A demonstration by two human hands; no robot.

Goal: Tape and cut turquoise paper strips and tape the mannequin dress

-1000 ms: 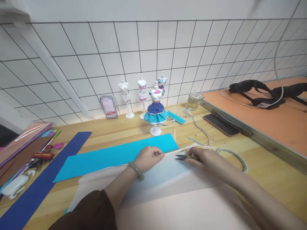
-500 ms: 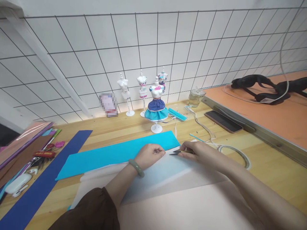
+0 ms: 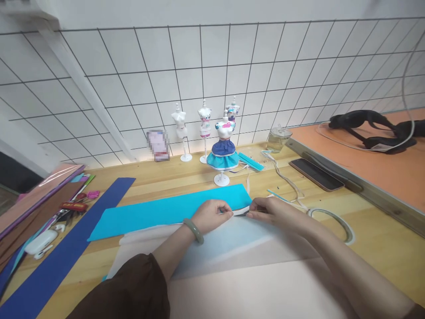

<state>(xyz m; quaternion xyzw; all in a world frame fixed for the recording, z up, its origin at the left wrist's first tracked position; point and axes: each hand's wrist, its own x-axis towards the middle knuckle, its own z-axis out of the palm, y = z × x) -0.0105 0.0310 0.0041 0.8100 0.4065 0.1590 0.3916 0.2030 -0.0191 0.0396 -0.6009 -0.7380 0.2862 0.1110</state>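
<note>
My left hand [image 3: 212, 215], with a green bangle at the wrist, pinches one end of a narrow white strip [image 3: 240, 212] by the edge of a turquoise sheet [image 3: 166, 208]. At the strip's other end, the thumb and fingers of my right hand [image 3: 267, 209] are closed on it. Just under the right fingertips a dark pointed tool [image 3: 243, 215] shows; its handle is hidden in the hand. Sheer whitish sheets [image 3: 212, 248] lie below both hands, over a pale pink surface [image 3: 232, 288].
Behind the hands stand several small dress forms, one in a blue and turquoise skirt [image 3: 223, 155]. A phone [image 3: 316, 174], a tape roll [image 3: 345, 227] and a glass jar [image 3: 278, 138] are to the right. A dark blue strip [image 3: 69, 239] and an earbud case [image 3: 41, 242] lie left.
My right hand has come nearer the left and now pinches the white strip; the tool's dark blades, in plain view before, are mostly covered. The whole view has shifted slightly.
</note>
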